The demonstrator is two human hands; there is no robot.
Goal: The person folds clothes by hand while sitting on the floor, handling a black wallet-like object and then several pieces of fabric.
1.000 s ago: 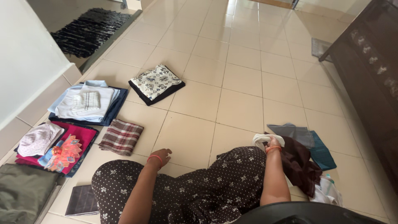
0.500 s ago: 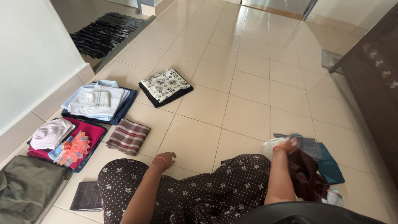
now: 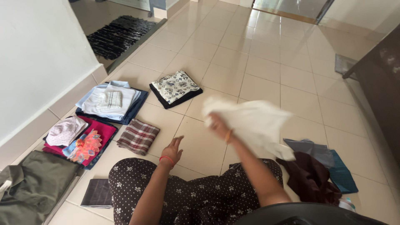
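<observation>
I sit on a tiled floor with a dotted dark skirt (image 3: 200, 191) over my legs. My right hand (image 3: 218, 125) is raised in front of me and grips a white cloth (image 3: 254, 123) that hangs blurred in the air. Fingers spread and holding nothing, my left hand (image 3: 172, 151) hovers just above the floor by my knee. The nearest folded piece to it is a plaid cloth (image 3: 138, 136).
Folded stacks lie at left: light blue and white on navy (image 3: 110, 102), a patterned cream piece on black (image 3: 176, 88), pink items on magenta (image 3: 79, 137), an olive garment (image 3: 31, 187), a dark square (image 3: 96, 193). Unfolded maroon, grey and teal clothes (image 3: 318, 166) sit at right. Dark furniture (image 3: 383, 83) stands far right.
My right hand lifted the white cloth out of the pile at right and swung it up to the middle. My left hand rose slightly and opened. The camera tilted a little.
</observation>
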